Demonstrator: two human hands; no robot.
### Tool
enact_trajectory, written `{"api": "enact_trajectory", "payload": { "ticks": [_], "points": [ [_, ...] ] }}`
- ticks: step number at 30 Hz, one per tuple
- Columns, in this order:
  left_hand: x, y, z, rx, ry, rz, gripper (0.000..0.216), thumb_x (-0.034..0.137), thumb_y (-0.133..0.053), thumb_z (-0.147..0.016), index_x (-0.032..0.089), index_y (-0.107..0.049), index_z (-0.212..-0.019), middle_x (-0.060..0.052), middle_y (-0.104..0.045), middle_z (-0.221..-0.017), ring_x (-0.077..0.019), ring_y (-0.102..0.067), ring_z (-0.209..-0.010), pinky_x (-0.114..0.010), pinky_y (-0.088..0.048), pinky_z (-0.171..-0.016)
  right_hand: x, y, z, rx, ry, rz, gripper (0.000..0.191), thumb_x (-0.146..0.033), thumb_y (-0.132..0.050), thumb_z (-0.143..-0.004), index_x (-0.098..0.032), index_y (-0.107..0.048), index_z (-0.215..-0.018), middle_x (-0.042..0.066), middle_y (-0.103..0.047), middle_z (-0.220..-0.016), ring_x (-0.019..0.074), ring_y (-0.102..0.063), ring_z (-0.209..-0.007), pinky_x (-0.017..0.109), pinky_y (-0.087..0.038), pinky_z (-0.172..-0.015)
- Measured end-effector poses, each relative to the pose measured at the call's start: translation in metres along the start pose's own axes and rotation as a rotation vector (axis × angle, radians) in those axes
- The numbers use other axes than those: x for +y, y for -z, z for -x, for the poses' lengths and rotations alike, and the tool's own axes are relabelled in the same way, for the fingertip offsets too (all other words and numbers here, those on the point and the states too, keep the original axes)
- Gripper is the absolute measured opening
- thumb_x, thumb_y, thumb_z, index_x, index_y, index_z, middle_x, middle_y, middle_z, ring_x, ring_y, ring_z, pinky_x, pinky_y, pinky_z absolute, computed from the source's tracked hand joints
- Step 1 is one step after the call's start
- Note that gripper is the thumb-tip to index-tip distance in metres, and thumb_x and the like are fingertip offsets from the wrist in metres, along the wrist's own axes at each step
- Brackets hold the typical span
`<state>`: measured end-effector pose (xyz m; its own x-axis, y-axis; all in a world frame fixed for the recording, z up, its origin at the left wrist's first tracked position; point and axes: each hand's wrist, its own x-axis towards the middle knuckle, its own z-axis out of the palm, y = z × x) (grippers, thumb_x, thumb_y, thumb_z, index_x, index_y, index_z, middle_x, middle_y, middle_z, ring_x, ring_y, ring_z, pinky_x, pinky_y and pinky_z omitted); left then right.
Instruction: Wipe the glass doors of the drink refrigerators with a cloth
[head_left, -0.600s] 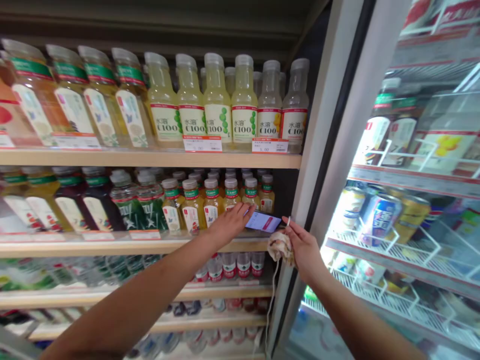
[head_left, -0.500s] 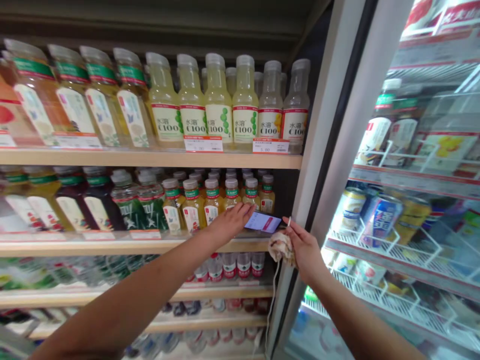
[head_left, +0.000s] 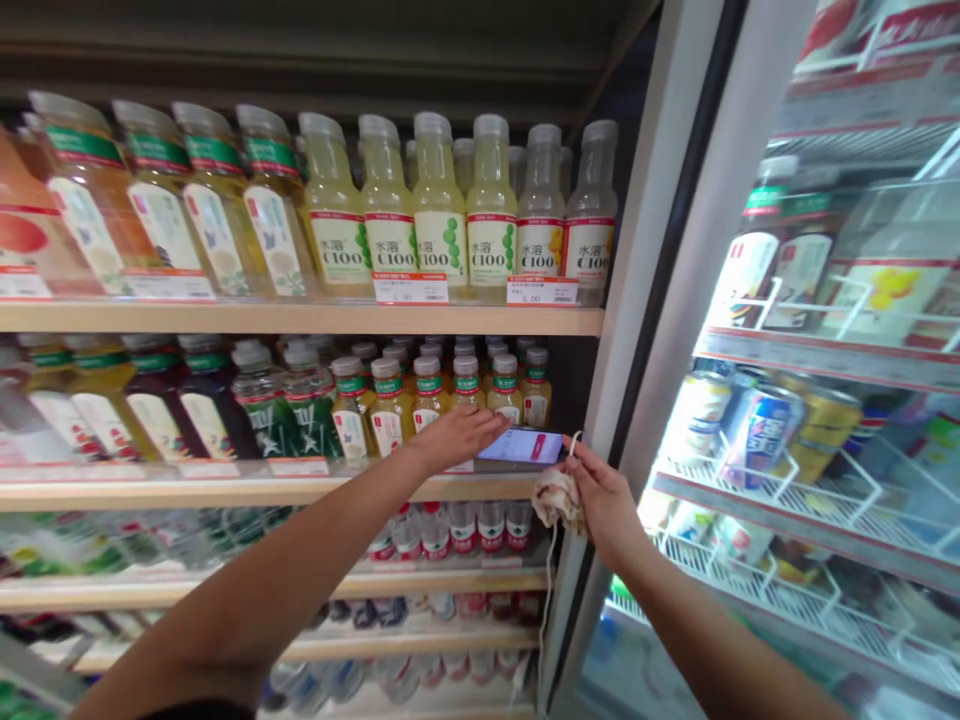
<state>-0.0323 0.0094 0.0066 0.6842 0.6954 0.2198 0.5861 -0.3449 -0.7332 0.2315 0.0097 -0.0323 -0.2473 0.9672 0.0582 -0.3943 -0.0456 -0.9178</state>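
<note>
My left hand (head_left: 457, 437) reaches to the middle shelf and holds the left end of a lit phone (head_left: 523, 447) lying flat at the shelf's right end, in front of small yellow juice bottles (head_left: 465, 392). My right hand (head_left: 604, 498) is just right of the phone, closed around a crumpled whitish cloth (head_left: 556, 498), and pinches a thin white cable (head_left: 551, 570) that loops up at the phone's right edge and hangs down below.
Wooden shelves (head_left: 300, 318) carry rows of bottled drinks with price tags (head_left: 541, 291). To the right stands a cooler frame (head_left: 660, 260) and its glass door (head_left: 832, 380), with cans and bottles on white wire racks behind it.
The phone has tilted flatter onto the shelf, its screen now facing up. Both hands stay close to it, shifted slightly with the camera.
</note>
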Motion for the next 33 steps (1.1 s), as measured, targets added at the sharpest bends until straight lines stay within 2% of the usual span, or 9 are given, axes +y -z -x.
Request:
{"api": "enact_trajectory", "payload": {
  "ticks": [9,13,15,18,21,25,27,30,33],
  "points": [
    [-0.006,0.002,0.004,-0.057,0.045,0.193,0.058,0.003,-0.046,-0.091,0.032,-0.055,-0.140,-0.002,-0.067,-0.133,-0.0120,-0.058,-0.128,-0.029,-0.043,-0.107,0.044,0.046,0.016,-0.016,0.077,0.322,0.060,-0.073,-0.072,-0.071,-0.023,-0.079,-0.105,0.005,-0.079,-0.087,0.0223,-0.069,-0.072,0.037,-0.056,-0.070],
    [-0.022,0.023,0.018,0.012,0.153,0.109,0.065,0.001,-0.039,-0.091,0.031,-0.048,-0.148,-0.003,-0.063,-0.140,-0.0176,-0.056,-0.132,-0.037,-0.041,-0.111,0.001,0.108,0.034,0.040,0.233,0.749,0.047,-0.067,-0.060,-0.085,-0.026,-0.082,-0.090,0.006,-0.079,-0.081,0.0274,-0.072,-0.078,0.043,-0.057,-0.077],
    [-0.029,0.038,0.014,0.095,0.198,0.078,0.065,0.003,-0.036,-0.092,0.031,-0.045,-0.150,-0.005,-0.062,-0.141,-0.0203,-0.055,-0.132,-0.039,-0.042,-0.110,-0.044,0.139,0.039,0.211,0.487,0.847,0.040,-0.060,-0.060,-0.089,-0.028,-0.082,-0.100,0.006,-0.080,-0.092,0.0288,-0.074,-0.086,0.043,-0.058,-0.080],
    [-0.025,0.063,-0.019,0.293,0.257,0.090,0.055,0.016,-0.040,-0.098,0.032,-0.044,-0.151,-0.007,-0.064,-0.136,-0.0239,-0.058,-0.128,-0.042,-0.045,-0.107,-0.107,0.171,0.036,0.496,1.141,1.024,0.035,-0.041,-0.063,-0.093,-0.028,-0.072,-0.124,0.008,-0.072,-0.128,0.0294,-0.068,-0.116,0.046,-0.052,-0.101],
    [0.006,0.087,-0.072,0.516,0.251,0.159,0.052,0.026,-0.048,-0.099,0.033,-0.043,-0.151,-0.007,-0.067,-0.129,-0.0238,-0.061,-0.122,-0.042,-0.046,-0.106,-0.134,0.186,0.025,0.474,1.454,1.458,0.044,-0.022,-0.056,-0.097,-0.029,-0.061,-0.140,0.007,-0.061,-0.144,0.0246,-0.057,-0.133,0.043,-0.041,-0.114],
    [0.082,0.105,-0.133,0.649,0.229,0.229,0.049,0.023,-0.048,-0.099,0.026,-0.046,-0.148,-0.008,-0.068,-0.128,-0.0220,-0.060,-0.123,-0.041,-0.045,-0.108,-0.145,0.202,0.021,-0.025,1.379,1.958,0.067,-0.004,-0.038,-0.097,-0.030,-0.030,-0.159,0.001,-0.050,-0.154,0.0151,-0.037,-0.149,0.038,-0.021,-0.125],
    [0.119,0.107,-0.157,0.659,0.225,0.267,0.048,0.024,-0.047,-0.100,0.024,-0.046,-0.148,-0.008,-0.066,-0.133,-0.0216,-0.058,-0.128,-0.041,-0.043,-0.112,-0.162,0.213,0.025,0.032,1.390,1.979,0.073,-0.003,-0.038,-0.097,-0.031,-0.017,-0.161,-0.001,-0.044,-0.159,0.0138,-0.029,-0.152,0.040,-0.011,-0.128],
    [0.150,0.112,-0.192,0.701,0.250,0.276,0.053,0.027,-0.046,-0.101,0.021,-0.037,-0.153,-0.009,-0.057,-0.147,-0.0226,-0.046,-0.141,-0.042,-0.036,-0.119,-0.196,0.230,0.030,0.449,1.442,1.827,0.073,-0.013,-0.045,-0.099,-0.028,-0.012,-0.162,0.005,-0.030,-0.165,0.0217,-0.015,-0.156,0.048,-0.008,-0.127],
    [0.147,0.127,-0.227,0.736,0.432,0.278,0.062,0.032,-0.038,-0.104,0.017,-0.019,-0.160,-0.013,-0.041,-0.159,-0.0254,-0.027,-0.153,-0.048,-0.029,-0.123,-0.219,0.243,0.034,0.341,1.460,1.856,0.075,-0.017,-0.048,-0.099,-0.024,-0.007,-0.163,0.007,-0.025,-0.166,0.0225,-0.015,-0.156,0.047,-0.013,-0.127]
  ]
}}
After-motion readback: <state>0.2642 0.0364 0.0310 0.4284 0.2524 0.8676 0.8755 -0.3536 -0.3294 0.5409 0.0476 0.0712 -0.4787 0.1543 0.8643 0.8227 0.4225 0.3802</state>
